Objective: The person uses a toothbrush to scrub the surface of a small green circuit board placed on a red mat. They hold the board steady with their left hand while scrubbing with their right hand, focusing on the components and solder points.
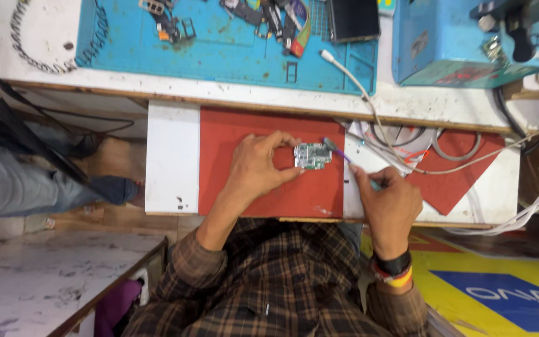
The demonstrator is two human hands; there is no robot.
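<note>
Red mat (244,187): it covers the small pull-out shelf in front of you, and the work lies on it.
Circuit board (312,155): small, green and silver, it rests on the red mat near its right edge.
Your left hand (258,167): thumb and fingers are pinched on the board's left side, holding it flat.
Your right hand (389,203): fingers are closed around a thin purple tool (337,150); its tip touches the board's right edge.
White cable (369,106): it runs from the blue work mat (219,56) down past your right hand.
Blue machine (463,43): it stands at the bench's upper right.
</note>
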